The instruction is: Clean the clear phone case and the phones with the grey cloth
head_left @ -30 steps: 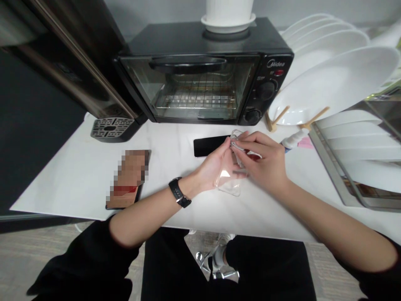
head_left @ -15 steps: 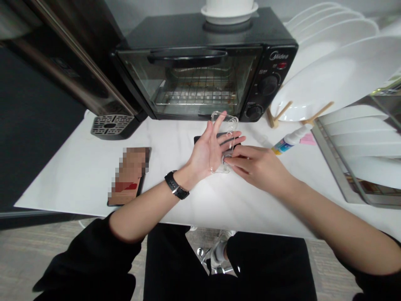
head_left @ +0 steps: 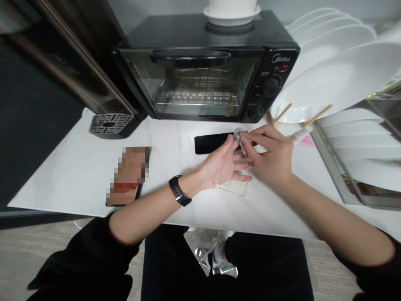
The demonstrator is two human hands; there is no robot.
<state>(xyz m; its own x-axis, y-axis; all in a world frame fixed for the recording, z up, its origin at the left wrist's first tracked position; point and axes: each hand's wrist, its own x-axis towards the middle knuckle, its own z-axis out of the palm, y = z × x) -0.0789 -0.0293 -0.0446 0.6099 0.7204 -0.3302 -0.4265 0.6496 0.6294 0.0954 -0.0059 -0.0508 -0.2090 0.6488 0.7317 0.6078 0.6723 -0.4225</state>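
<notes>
A clear phone case (head_left: 233, 186) lies flat under my two hands near the middle of the white table (head_left: 78, 175). My left hand (head_left: 221, 165), a black watch on its wrist, rests on the case with fingers stretched along it and holds it. My right hand (head_left: 271, 154) pinches the case's far end with thumb and forefinger. A black phone (head_left: 211, 143) lies flat just beyond the hands.
A black toaster oven (head_left: 203, 71) stands behind, a white dish on top. White plates (head_left: 338, 79) stand in a rack at the right, beside a metal tray (head_left: 332, 167). A small bottle (head_left: 300, 134) lies behind my right hand. Another phone (head_left: 128, 175) lies at left.
Half a second ago my left hand held the case upright with fingers spread; now the case lies low on the table and my right hand has moved up to its far end.
</notes>
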